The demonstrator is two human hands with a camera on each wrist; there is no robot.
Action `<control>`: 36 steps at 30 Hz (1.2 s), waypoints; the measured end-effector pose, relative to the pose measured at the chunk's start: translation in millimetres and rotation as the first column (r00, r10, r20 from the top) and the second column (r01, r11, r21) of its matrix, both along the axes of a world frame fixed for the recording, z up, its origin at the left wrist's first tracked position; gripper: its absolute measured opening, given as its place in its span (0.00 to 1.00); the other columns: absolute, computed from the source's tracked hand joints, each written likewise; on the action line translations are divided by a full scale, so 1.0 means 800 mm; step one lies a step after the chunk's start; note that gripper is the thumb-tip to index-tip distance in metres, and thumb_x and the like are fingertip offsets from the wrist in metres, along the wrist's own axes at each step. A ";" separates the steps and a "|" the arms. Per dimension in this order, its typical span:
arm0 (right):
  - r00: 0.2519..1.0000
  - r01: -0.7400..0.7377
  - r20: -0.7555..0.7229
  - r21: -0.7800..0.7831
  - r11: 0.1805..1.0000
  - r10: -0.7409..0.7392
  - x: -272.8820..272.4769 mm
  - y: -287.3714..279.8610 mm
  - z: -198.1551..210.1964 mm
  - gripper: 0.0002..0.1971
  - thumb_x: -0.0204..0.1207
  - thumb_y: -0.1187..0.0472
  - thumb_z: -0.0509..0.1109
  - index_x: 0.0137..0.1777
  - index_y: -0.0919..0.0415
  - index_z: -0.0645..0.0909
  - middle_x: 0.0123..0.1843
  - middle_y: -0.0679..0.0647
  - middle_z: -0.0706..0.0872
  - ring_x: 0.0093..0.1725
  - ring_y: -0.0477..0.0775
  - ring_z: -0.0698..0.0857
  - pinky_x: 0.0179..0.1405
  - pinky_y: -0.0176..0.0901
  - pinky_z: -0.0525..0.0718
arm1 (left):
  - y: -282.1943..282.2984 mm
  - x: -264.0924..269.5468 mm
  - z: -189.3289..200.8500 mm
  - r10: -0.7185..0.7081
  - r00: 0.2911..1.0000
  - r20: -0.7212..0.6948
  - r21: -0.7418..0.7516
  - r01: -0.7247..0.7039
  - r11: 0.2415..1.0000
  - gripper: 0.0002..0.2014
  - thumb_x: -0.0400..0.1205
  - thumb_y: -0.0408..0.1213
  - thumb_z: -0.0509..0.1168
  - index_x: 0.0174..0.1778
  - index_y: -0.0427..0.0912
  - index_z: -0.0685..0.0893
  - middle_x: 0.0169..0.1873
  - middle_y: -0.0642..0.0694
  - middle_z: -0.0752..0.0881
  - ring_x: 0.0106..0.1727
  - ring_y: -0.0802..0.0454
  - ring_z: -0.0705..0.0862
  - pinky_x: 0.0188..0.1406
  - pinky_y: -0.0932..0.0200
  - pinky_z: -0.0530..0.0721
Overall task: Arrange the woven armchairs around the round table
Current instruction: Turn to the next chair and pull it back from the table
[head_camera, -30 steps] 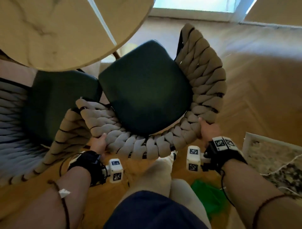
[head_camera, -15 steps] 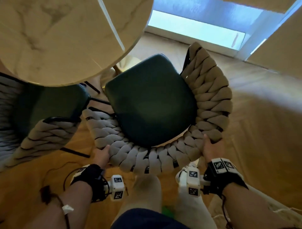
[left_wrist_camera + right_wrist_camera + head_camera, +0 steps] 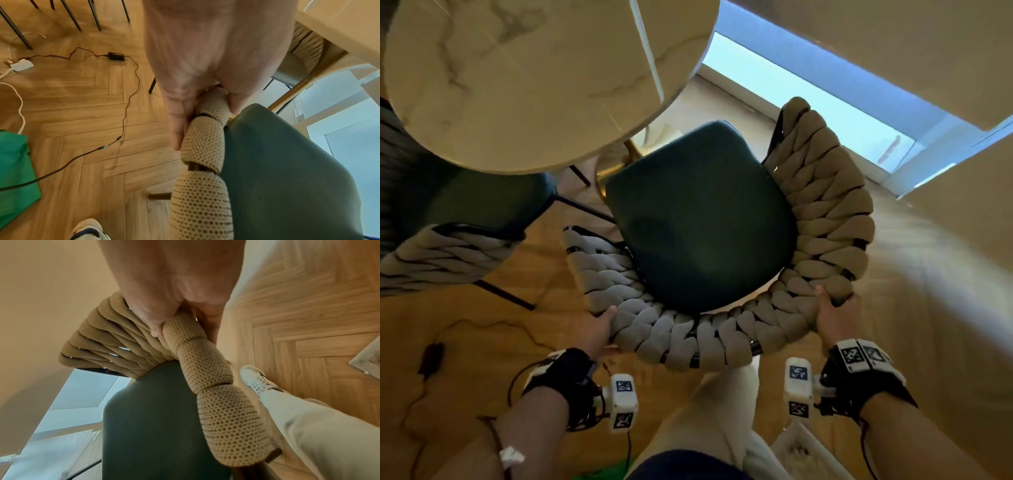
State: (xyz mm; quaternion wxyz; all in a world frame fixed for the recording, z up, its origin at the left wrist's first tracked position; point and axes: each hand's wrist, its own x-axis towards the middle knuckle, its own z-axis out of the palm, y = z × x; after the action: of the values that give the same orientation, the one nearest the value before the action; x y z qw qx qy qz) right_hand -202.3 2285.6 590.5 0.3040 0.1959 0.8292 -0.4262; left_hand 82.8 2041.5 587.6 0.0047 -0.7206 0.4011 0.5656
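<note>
A woven armchair [image 3: 822, 219] with a beige braided back and dark green seat [image 3: 702, 219] stands in front of me, its seat front near the round marble table [image 3: 524, 78]. My left hand [image 3: 595, 329] grips the braided backrest [image 3: 205, 142] at its left rear, thumb inside and fingers outside. My right hand [image 3: 835, 315] grips the backrest [image 3: 197, 363] at its right rear in the same way. A second woven armchair [image 3: 441, 253] sits at the left, its green seat tucked partly under the table.
Herringbone wood floor [image 3: 928, 308] lies all around. A black cable with an adapter [image 3: 431, 356] trails on the floor at the left, near a white power strip [image 3: 20, 65] and green cloth [image 3: 14, 170]. A rug corner [image 3: 801, 452] lies by my feet. A bright window [image 3: 808, 102] is beyond the chair.
The held chair has shifted right, away from the second chair, so a gap of floor now shows between them. Both hands keep their grip on the backrest.
</note>
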 end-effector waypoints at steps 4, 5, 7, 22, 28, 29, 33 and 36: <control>0.999 -0.035 -0.023 -0.007 0.999 0.035 -0.071 -0.002 -0.002 0.31 0.81 0.51 0.69 0.78 0.64 0.65 0.74 0.65 0.77 0.70 0.70 0.78 0.68 0.63 0.77 | 0.015 -0.055 0.007 0.040 0.999 0.005 -0.013 -0.040 0.999 0.23 0.85 0.47 0.67 0.75 0.41 0.79 0.68 0.38 0.84 0.64 0.32 0.85 0.46 0.32 0.92; 0.998 -0.051 -0.023 -0.006 0.999 0.051 -0.092 -0.004 -0.002 0.30 0.81 0.51 0.69 0.78 0.64 0.65 0.74 0.65 0.77 0.70 0.69 0.78 0.68 0.62 0.76 | 0.019 -0.071 0.007 0.050 0.999 0.003 -0.008 -0.050 0.999 0.22 0.86 0.46 0.66 0.75 0.40 0.79 0.67 0.39 0.84 0.65 0.32 0.84 0.45 0.35 0.91; 0.995 -0.102 -0.019 0.008 0.995 0.102 -0.129 -0.004 -0.002 0.30 0.80 0.50 0.69 0.78 0.63 0.66 0.74 0.65 0.77 0.71 0.69 0.78 0.68 0.61 0.76 | 0.035 -0.100 0.012 0.070 0.998 -0.004 0.004 -0.070 0.998 0.18 0.87 0.43 0.65 0.72 0.43 0.78 0.63 0.39 0.83 0.63 0.33 0.84 0.43 0.41 0.89; 0.941 -0.335 -0.021 0.072 0.939 0.337 -0.283 -0.013 -0.004 0.29 0.81 0.51 0.67 0.78 0.64 0.67 0.72 0.68 0.79 0.68 0.71 0.79 0.67 0.60 0.75 | 0.079 -0.152 -0.077 0.188 0.973 0.131 -0.052 -0.183 0.982 0.27 0.67 0.62 0.75 0.54 0.46 0.87 0.55 0.39 0.91 0.54 0.32 0.90 0.47 0.30 0.92; 0.931 -0.364 0.012 0.057 0.930 0.364 -0.272 -0.011 0.000 0.29 0.82 0.52 0.66 0.79 0.63 0.65 0.73 0.68 0.78 0.69 0.73 0.78 0.68 0.61 0.76 | 0.084 -0.175 -0.024 0.231 0.967 0.105 -0.053 -0.227 0.972 0.23 0.78 0.48 0.71 0.63 0.36 0.81 0.59 0.36 0.86 0.56 0.31 0.87 0.43 0.31 0.92; 0.929 -0.369 0.018 0.057 0.928 0.369 -0.269 -0.012 -0.001 0.30 0.82 0.52 0.66 0.80 0.63 0.65 0.74 0.68 0.78 0.70 0.73 0.78 0.68 0.61 0.75 | 0.084 -0.179 -0.016 0.257 0.963 0.080 -0.051 -0.253 0.966 0.20 0.82 0.42 0.69 0.66 0.34 0.79 0.60 0.35 0.84 0.55 0.32 0.86 0.41 0.34 0.92; 0.927 -0.376 0.030 0.041 0.926 0.375 -0.250 -0.012 -0.003 0.30 0.81 0.49 0.68 0.78 0.62 0.66 0.73 0.67 0.79 0.69 0.72 0.79 0.69 0.64 0.78 | 0.077 -0.168 -0.011 0.278 0.954 0.113 -0.078 -0.270 0.960 0.18 0.84 0.39 0.68 0.66 0.32 0.78 0.62 0.33 0.84 0.61 0.29 0.85 0.54 0.30 0.89; 0.924 -0.382 0.034 0.028 0.924 0.381 -0.235 -0.013 -0.008 0.29 0.81 0.49 0.68 0.77 0.62 0.67 0.72 0.66 0.80 0.69 0.72 0.80 0.68 0.64 0.79 | 0.068 -0.153 -0.010 0.309 0.942 0.129 -0.080 -0.301 0.950 0.22 0.83 0.40 0.69 0.68 0.31 0.77 0.64 0.32 0.84 0.63 0.27 0.84 0.58 0.28 0.87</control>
State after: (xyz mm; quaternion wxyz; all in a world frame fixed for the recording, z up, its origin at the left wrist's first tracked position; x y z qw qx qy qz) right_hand -390.6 2275.3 584.2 0.3892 0.0416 0.8542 -0.3421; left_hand -39.5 2095.7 579.3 -0.0760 -0.8118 0.3000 0.4952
